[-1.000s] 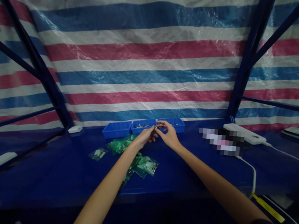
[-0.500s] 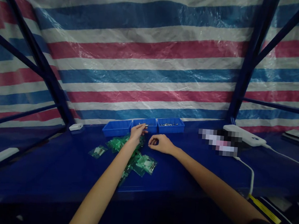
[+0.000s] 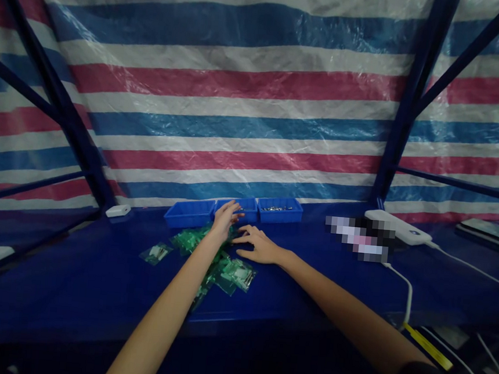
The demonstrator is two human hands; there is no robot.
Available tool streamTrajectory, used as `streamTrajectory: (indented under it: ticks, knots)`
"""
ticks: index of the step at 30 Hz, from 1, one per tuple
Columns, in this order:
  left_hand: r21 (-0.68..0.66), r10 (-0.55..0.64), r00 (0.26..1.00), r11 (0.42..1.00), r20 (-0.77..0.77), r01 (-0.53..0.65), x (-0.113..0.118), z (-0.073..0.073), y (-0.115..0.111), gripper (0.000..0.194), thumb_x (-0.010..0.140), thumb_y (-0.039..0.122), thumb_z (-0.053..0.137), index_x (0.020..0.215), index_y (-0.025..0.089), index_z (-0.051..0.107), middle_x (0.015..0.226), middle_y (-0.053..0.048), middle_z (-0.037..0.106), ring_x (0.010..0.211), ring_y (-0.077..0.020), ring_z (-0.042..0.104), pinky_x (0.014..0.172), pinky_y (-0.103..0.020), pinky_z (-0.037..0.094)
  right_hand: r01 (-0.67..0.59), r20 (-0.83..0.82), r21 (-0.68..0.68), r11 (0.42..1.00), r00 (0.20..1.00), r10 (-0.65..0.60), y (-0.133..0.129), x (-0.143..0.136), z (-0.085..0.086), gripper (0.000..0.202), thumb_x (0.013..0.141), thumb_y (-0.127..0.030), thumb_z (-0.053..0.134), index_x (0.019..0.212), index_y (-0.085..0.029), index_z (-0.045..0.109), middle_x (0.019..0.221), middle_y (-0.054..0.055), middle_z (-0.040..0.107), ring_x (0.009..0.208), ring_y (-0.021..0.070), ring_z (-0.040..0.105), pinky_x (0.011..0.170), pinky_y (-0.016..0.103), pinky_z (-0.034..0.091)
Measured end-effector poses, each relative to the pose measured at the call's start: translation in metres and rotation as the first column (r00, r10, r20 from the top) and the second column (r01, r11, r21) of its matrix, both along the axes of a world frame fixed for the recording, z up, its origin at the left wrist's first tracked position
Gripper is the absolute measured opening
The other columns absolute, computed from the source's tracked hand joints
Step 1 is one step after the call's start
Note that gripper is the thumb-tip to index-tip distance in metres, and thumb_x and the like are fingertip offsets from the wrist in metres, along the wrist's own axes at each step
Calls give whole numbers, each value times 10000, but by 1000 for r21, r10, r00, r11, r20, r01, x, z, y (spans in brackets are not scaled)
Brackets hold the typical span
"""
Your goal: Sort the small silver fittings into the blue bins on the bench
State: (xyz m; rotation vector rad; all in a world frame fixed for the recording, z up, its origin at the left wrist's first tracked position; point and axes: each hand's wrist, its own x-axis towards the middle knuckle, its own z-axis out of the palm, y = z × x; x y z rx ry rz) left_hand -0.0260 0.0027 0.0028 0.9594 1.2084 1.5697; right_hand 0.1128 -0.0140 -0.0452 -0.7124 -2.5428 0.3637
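Left hand (image 3: pixel 226 217): hovering at the near side of the middle blue rectangular plastic tray (image 3: pixel 249 211), fingers pointing away and rightward; grip unclear, as the fingers are hiding whatever may lie between them.

Right hand (image 3: pixel 259 247): spreading its thumb and fingers, unclenched, pointing leftward at the heap; no held item visible. Fingertip contact cannot be told.

Heap of green-tinted clear plastic packets (image 3: pixel 220 269): lying below and around the left wrist, left of the right hand, spreading from near the trays toward the near table edge. Its packets are pointing various ways. The rightmost packet (image 3: pixel 242 273) is lying flat, nearer the wearer than the right hand; its long axis is unclear.

Single clear packet with pale contents (image 3: pixel 156 253): lying left of the left hand, its contents slanting up toward the right.

Right blue tray (image 3: pixel 279 216): sitting beyond the right hand, holding small metallic pieces (image 3: pixel 278 209), its long axis running left-right.
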Motion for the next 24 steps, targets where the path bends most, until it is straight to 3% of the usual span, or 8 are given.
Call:
streamTrajectory:
  ticks: [3, 7, 14, 20, 24]
  knots:
    - [-28, -12, 1000, 1000, -23, 11, 1, 0, -1, 295, 755, 244, 577, 1030, 137, 563, 889, -63, 653, 541, -73, 602, 501, -180, 400, 5, 39, 14, 1000, 999, -6, -3, -2, 0, 353, 840, -389, 517, 1181, -316, 569, 1288, 88, 451, 1147, 268, 421, 902, 504, 345]
    - [-41, -12, 999, 999, -44, 10, 2, 1, -3, 257, 739, 277, 581, 953, 136, 581, 835, -47, 646, 523, -71, 587, 498, -182, 391, 26, 4, 54, 998, 1000, -26, -3, -1, 2, 320, 826, -399, 537, 1116, -284, 610, 1205, 72, 543, 1074, 236, 488, 880, 433, 370]
    - [-35, -2, 992, 999, -124, -2, 4, 2, -6, 214, 695, 263, 585, 873, 144, 599, 748, -15, 624, 501, -69, 557, 497, -186, 372, 219, -147, 23, 975, 966, -213, 5, 4, 4, 126, 773, -290, 600, 849, -234, 684, 923, 10, 675, 899, 168, 588, 820, 303, 396]
    - [-28, -37, 985, 999, -166, 33, 6, -2, -7, 239, 678, 295, 579, 866, 152, 613, 732, -14, 621, 508, -71, 541, 493, -186, 358, 378, -118, 10, 926, 920, -374, 2, -3, 0, 447, 710, -463, 634, 1089, -228, 604, 1063, 67, 621, 1004, 240, 537, 835, 376, 385]
    - [-31, -33, 982, 999, -186, 27, 6, -6, -5, 248, 673, 322, 577, 858, 161, 610, 736, -19, 625, 514, -74, 536, 478, -181, 350, 421, -41, 67, 905, 907, -419, -2, -11, -2, 473, 727, -521, 590, 1087, -215, 616, 1077, 101, 590, 1027, 282, 496, 832, 409, 377]
